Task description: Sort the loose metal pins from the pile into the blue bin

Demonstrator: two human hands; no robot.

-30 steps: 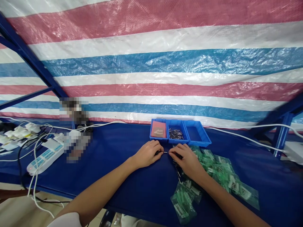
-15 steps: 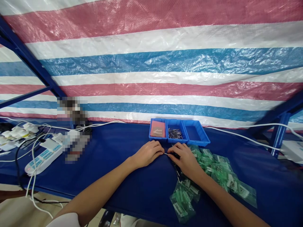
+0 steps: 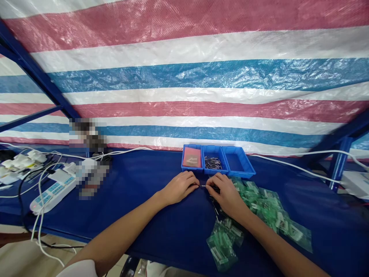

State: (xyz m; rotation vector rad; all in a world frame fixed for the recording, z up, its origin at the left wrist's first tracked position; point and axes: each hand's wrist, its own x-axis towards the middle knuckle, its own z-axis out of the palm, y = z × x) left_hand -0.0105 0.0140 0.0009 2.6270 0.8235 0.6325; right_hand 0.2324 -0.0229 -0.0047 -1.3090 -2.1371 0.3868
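My left hand and my right hand face each other just in front of the blue bins. Fingertips of both are pinched on the two ends of a thin small rod spanning the short gap. The left bin holds a pink pad with a pale arrow-shaped piece on it. Many dark thin metal pieces lie in the middle bin. The right bin shows only its bare blue inside. More dark thin rods lie under and beside my right hand.
Green-filled clear packets are heaped right of my right hand, with more nearer the front edge. A white power strip and tangled cables lie at left. A striped sheet hangs behind the blue table.
My right fingers have shifted slightly on the rod, and more of it shows between the hands. My left fingertips moved a touch to the left.
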